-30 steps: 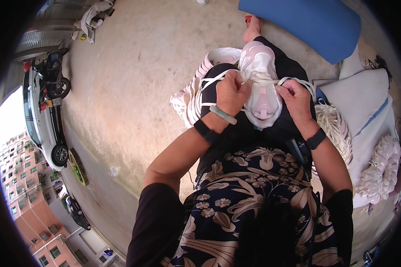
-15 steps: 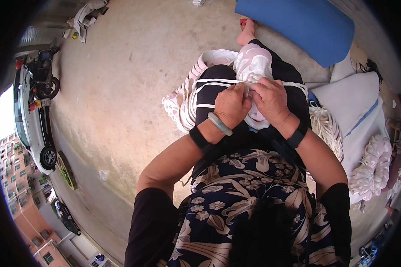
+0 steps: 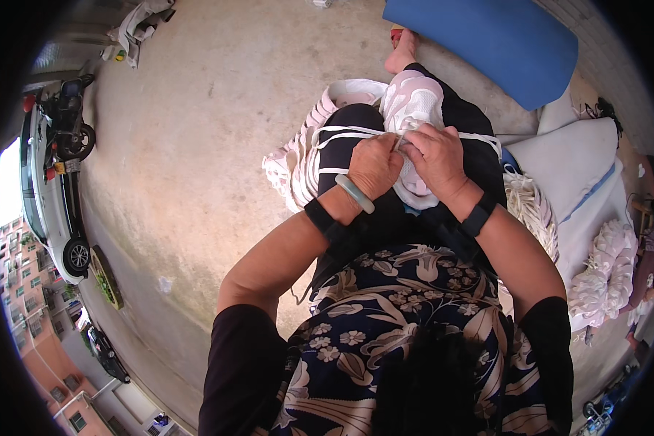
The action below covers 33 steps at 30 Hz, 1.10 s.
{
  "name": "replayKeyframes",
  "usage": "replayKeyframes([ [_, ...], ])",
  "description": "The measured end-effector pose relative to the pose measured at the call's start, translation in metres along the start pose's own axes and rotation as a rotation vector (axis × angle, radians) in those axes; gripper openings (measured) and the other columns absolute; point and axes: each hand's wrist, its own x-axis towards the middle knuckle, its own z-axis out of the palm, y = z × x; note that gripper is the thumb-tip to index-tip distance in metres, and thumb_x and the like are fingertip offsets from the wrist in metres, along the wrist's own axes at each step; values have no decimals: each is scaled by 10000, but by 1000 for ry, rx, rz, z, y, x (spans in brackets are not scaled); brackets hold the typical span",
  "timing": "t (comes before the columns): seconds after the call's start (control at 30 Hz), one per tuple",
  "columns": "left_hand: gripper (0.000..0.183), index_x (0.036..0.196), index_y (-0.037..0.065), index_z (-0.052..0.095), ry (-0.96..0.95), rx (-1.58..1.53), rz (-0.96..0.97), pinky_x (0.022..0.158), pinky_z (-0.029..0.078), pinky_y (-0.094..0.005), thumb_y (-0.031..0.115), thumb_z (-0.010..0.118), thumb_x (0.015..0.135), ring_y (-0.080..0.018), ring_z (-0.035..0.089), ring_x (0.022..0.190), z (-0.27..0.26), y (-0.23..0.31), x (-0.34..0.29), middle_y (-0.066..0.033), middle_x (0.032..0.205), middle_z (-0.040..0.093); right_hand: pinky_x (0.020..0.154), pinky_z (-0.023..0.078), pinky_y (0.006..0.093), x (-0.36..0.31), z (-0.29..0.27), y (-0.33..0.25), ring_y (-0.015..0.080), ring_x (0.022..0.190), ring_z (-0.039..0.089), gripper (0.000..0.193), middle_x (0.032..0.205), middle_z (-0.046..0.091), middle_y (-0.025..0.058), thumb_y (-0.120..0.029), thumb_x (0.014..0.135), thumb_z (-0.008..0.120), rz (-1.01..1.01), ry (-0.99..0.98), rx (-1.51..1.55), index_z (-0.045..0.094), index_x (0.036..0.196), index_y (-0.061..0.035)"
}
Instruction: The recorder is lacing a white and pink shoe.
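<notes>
A pink and white shoe upper [image 3: 413,98] lies across my lap, its toe pointing away from me. Over its lace opening, my left hand [image 3: 373,167] and my right hand [image 3: 441,160] meet, fingers pinched on a white shoelace [image 3: 356,131]. Loose stretches of lace run to both sides over my black trousers. The lace tip and the eyelets between my fingertips are mostly hidden. A pale bangle circles my left wrist, and each wrist wears a black band.
Stacked pink and white uppers [image 3: 298,163] hang beside my left leg. Bundled white laces [image 3: 534,207] sit right of my lap, near a grey sheet [image 3: 578,167] and more uppers [image 3: 607,269]. A curved blue panel [image 3: 494,47] is ahead; parked vehicles [image 3: 54,196] stand far left.
My left hand has shifted slightly left, drawing a little away from my right fingers. Both hands still pinch at the lace over the upper, which stays on my lap.
</notes>
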Motion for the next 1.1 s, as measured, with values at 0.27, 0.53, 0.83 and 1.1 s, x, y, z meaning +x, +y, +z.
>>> replayKeyframes([
  [0.27,168,792,-17,558,-27,-141,13,649,465,-444,30,482,650,-399,567,708,-4,5,2,-233,707,575,640,372,343,2,1,12,220,689,543,82,722,519,41,-122,690,614,-121,-16,7,554,740,-99],
  [0.53,194,853,-7,585,-71,2,-12,594,464,-391,57,538,676,-325,581,624,-3,3,4,-178,663,587,682,375,367,-4,-32,0,192,715,571,29,727,544,49,-109,714,518,-107,-140,-242,544,707,-95],
  [0.83,159,876,27,607,-5,76,456,666,487,-368,94,603,732,-325,591,762,1,65,15,-129,863,612,615,346,340,-76,-130,11,213,623,482,67,683,404,60,-64,709,572,-124,-82,-167,517,746,-53],
  [1.1,70,834,19,619,-449,-203,344,578,461,-304,61,588,787,-247,589,634,26,80,21,-124,671,595,602,347,328,-65,-128,8,202,616,476,80,686,389,53,-59,706,576,-173,-1,-152,505,738,-42],
])
